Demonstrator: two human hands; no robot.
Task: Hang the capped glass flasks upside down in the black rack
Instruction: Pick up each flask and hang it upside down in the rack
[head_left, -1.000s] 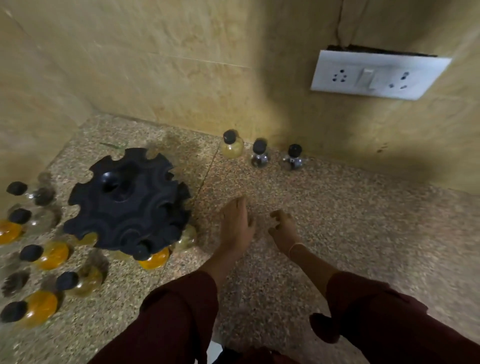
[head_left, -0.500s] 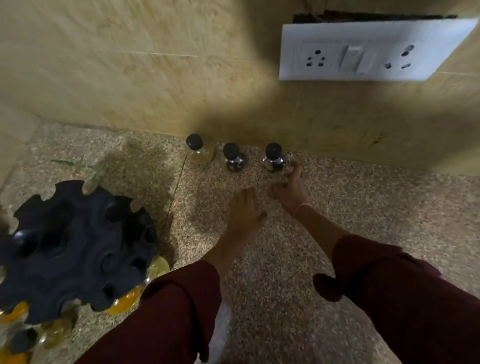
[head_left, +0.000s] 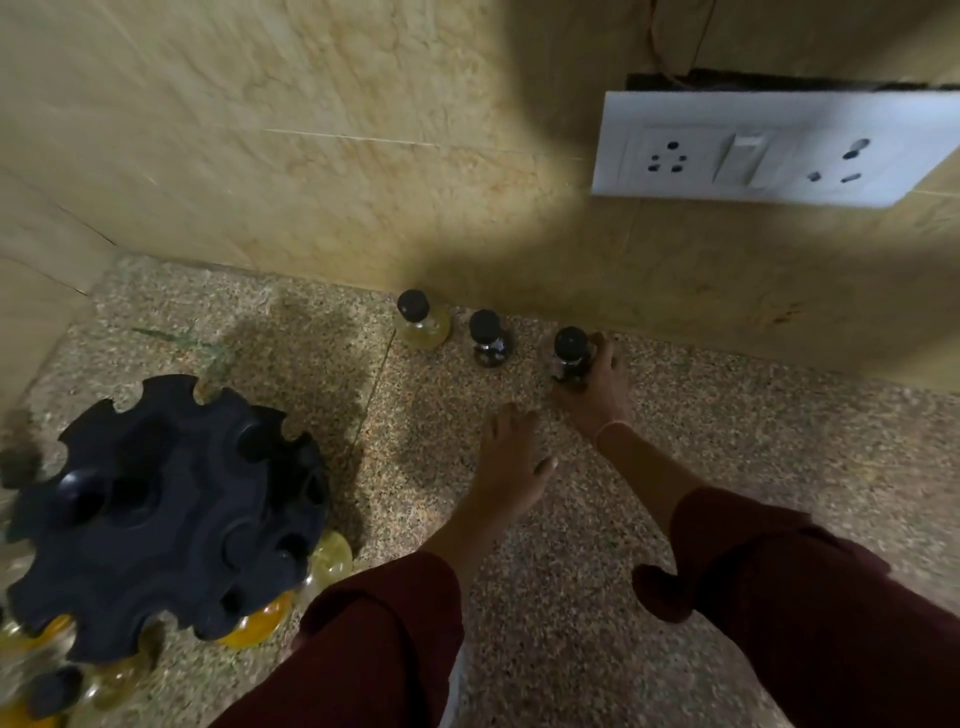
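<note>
We count three capped flasks by the wall (one yellow-filled), our right hand (head_left: 597, 387) wrapped around the rightmost flask (head_left: 569, 358), left hand (head_left: 511, 467) spread, empty.

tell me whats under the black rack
Flasks of yellow liquid hang below the black rack, showing at its near and right rim, another at. How many more hang beneath cannot be told, because the rack's top covers them and the lower left corner is blurred.
</note>
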